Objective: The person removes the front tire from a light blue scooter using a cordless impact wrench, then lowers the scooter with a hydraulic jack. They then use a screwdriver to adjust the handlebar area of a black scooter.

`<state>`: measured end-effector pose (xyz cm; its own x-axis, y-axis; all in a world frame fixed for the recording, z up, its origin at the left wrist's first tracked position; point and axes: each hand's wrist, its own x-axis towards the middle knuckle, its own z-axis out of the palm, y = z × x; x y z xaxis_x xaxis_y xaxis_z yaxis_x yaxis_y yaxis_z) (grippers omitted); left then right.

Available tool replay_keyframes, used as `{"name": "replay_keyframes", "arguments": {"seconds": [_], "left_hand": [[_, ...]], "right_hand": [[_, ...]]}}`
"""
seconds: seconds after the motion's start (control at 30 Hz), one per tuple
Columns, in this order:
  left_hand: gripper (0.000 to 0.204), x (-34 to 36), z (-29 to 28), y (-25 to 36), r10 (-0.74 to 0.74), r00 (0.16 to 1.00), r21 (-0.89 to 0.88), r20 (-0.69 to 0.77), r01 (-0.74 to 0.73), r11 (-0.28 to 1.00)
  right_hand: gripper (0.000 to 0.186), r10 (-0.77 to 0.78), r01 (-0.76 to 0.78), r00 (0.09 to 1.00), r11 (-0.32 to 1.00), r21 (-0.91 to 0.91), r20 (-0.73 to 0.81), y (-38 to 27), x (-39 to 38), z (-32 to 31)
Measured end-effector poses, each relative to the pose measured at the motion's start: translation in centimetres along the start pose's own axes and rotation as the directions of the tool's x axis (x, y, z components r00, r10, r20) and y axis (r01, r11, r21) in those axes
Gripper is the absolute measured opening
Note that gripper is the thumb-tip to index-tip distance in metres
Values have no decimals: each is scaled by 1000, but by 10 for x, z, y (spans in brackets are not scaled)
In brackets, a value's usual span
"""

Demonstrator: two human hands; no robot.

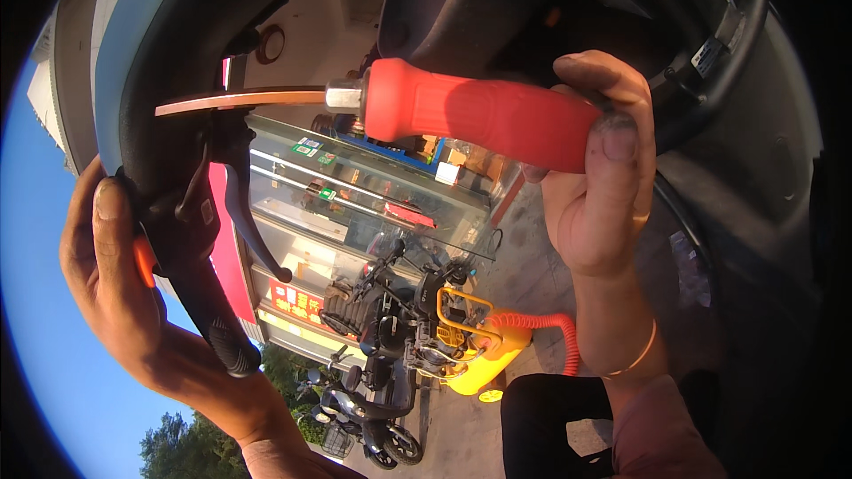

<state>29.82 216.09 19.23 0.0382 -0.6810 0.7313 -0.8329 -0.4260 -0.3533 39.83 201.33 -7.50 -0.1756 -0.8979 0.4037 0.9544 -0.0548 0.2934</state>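
Note:
Held in my right hand [608, 164] is a screwdriver [484, 115] with a thick red handle and a silver hex collar. Its long shaft points left, and the tip meets or overlaps the black handlebar cover [164, 62] of a scooter; whether it is wedged into a seam cannot be made out. My left hand [115, 293] grips the outer edge of that cover, thumb on the black housing. Beside the thumb shows an orange switch [145, 260]. Below hang a black brake lever [253, 226] and a ribbed handlebar grip [226, 328].
Dark scooter body panels [461, 0] fill the top and right. Farther off stand parked scooters [377, 412], a yellow wheeled machine [493, 359] with a coiled orange hose [564, 333], and a glass shop front [346, 204]. A black cable [688, 213] curves at the right.

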Motion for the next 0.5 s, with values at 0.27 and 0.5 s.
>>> {"name": "replay_keyframes", "arguments": {"seconds": [0.27,0.5], "left_hand": [[43,-11,-12,-10,141,990,22,3,-141,990],[46,-139,-18,-12,443,876,-476,-190,-477,739]], "right_hand": [[45,126,-155,975,975,156,183,-4,-1,-2],[58,187,-195,980,971,137,69,-10,1,3]]}}
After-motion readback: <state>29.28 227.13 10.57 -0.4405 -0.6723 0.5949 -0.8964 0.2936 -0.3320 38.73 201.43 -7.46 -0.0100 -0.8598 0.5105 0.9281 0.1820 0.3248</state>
